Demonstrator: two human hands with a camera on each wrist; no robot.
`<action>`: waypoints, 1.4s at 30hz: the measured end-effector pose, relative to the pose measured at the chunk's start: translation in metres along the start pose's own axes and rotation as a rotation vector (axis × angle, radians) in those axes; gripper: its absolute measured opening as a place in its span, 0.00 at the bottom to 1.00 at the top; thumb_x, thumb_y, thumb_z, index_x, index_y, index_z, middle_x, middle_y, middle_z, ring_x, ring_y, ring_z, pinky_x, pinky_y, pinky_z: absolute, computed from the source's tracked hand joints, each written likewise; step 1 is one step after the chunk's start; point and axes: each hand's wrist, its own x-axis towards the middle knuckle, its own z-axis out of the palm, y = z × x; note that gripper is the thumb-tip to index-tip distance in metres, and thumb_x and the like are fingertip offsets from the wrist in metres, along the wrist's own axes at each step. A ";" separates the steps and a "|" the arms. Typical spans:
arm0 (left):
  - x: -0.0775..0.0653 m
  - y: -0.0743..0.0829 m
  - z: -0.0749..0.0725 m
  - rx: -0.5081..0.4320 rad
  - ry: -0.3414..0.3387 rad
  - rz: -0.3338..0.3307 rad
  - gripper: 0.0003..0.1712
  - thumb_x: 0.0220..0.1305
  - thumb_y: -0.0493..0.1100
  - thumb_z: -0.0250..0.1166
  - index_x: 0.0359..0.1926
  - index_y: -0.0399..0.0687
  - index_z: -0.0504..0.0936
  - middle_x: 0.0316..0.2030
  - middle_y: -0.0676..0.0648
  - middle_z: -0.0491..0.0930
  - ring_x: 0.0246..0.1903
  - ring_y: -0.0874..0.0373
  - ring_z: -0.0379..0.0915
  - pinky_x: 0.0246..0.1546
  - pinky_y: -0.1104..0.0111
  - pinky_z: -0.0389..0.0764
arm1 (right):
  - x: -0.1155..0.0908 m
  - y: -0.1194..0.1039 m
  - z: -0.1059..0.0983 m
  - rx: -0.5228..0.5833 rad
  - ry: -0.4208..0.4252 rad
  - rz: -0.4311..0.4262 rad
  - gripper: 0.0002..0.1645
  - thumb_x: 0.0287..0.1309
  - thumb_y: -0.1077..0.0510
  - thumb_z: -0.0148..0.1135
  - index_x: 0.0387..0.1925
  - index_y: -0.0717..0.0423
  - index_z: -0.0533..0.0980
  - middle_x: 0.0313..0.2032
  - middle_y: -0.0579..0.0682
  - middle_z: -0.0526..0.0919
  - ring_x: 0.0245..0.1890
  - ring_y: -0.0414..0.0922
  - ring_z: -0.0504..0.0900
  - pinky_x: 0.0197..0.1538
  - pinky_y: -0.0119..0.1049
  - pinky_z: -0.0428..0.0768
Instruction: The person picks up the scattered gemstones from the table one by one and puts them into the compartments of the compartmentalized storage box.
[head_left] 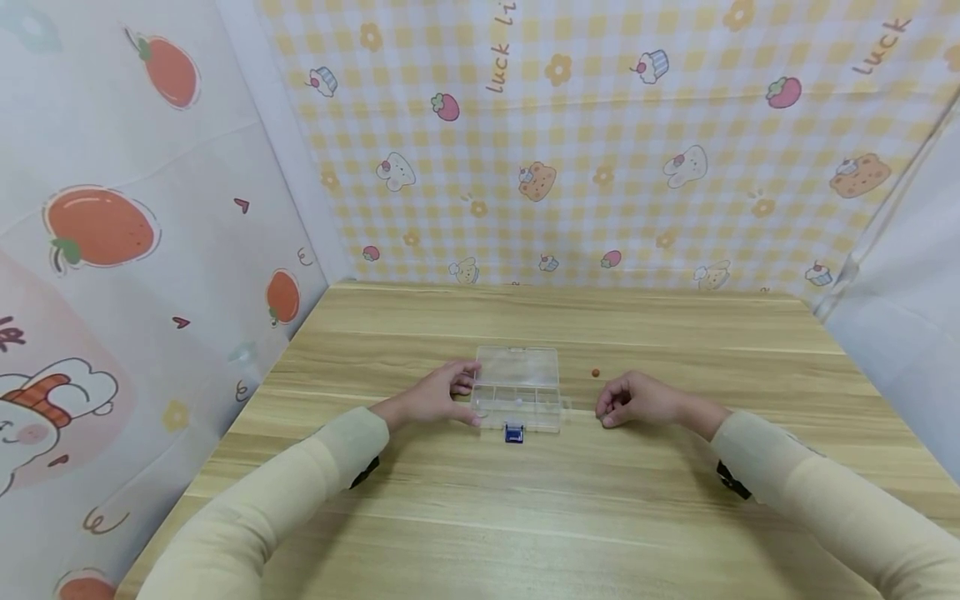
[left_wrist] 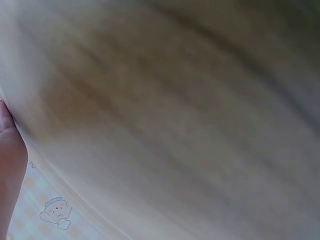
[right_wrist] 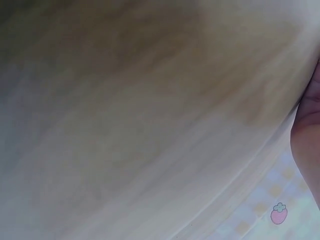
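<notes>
A clear plastic compartment box [head_left: 517, 410] stands on the table with its clear lid [head_left: 517, 367] tipped back. A blue latch or tag [head_left: 513, 433] shows at its front edge, and a small pale speck lies in a middle compartment. My left hand [head_left: 435, 396] holds the box's left side, thumb at the front corner and fingers by the lid. To the right, my right hand [head_left: 633, 400] is low over the table, fingers curled in towards the thumb. Whether its fingertips pinch something tiny is too small to see. Beyond it lies a small reddish-brown bead [head_left: 596, 372].
The wooden table [head_left: 480, 517] reaches back to a yellow checked cloth [head_left: 570, 133]. A printed white cloth [head_left: 172, 150] hangs on the left and a pale one [head_left: 907, 292] on the right. Both wrist views show mainly blurred tabletop and a sliver of hand.
</notes>
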 end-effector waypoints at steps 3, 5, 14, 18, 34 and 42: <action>0.000 0.000 0.000 0.000 -0.001 0.004 0.53 0.51 0.35 0.76 0.71 0.28 0.53 0.64 0.33 0.62 0.61 0.42 0.63 0.64 0.54 0.66 | -0.001 -0.002 -0.001 0.002 0.003 0.001 0.07 0.54 0.62 0.71 0.34 0.60 0.82 0.29 0.49 0.82 0.29 0.40 0.75 0.33 0.28 0.77; 0.001 -0.001 0.000 0.003 -0.001 0.002 0.53 0.51 0.35 0.76 0.71 0.29 0.53 0.64 0.33 0.62 0.60 0.42 0.63 0.64 0.54 0.66 | 0.000 -0.004 -0.001 -0.001 0.004 0.002 0.07 0.54 0.62 0.71 0.34 0.60 0.82 0.29 0.49 0.82 0.29 0.40 0.76 0.33 0.29 0.77; 0.013 -0.030 0.001 0.026 0.023 -0.002 0.56 0.49 0.36 0.77 0.73 0.34 0.53 0.65 0.37 0.62 0.61 0.44 0.63 0.64 0.57 0.66 | 0.001 -0.008 -0.004 0.001 0.013 0.026 0.07 0.54 0.62 0.71 0.36 0.61 0.82 0.31 0.51 0.84 0.31 0.43 0.78 0.35 0.31 0.79; 0.013 -0.032 0.001 0.041 0.034 -0.006 0.56 0.48 0.39 0.79 0.73 0.39 0.55 0.64 0.41 0.64 0.60 0.48 0.64 0.63 0.60 0.68 | 0.001 -0.011 -0.006 0.013 0.028 0.016 0.08 0.55 0.62 0.70 0.37 0.62 0.82 0.32 0.51 0.84 0.31 0.44 0.78 0.35 0.31 0.80; 0.014 -0.034 0.000 0.055 0.037 -0.018 0.56 0.47 0.42 0.79 0.73 0.41 0.56 0.63 0.43 0.65 0.60 0.51 0.65 0.62 0.64 0.69 | 0.013 -0.034 -0.007 0.022 0.078 0.039 0.13 0.57 0.59 0.69 0.40 0.64 0.81 0.35 0.52 0.82 0.36 0.48 0.76 0.39 0.32 0.78; 0.012 -0.028 0.000 0.030 0.010 -0.015 0.56 0.50 0.37 0.77 0.73 0.34 0.52 0.65 0.37 0.61 0.62 0.44 0.62 0.64 0.58 0.66 | 0.023 -0.046 -0.003 0.035 0.086 0.021 0.12 0.57 0.60 0.69 0.41 0.64 0.81 0.36 0.52 0.83 0.37 0.48 0.76 0.39 0.32 0.79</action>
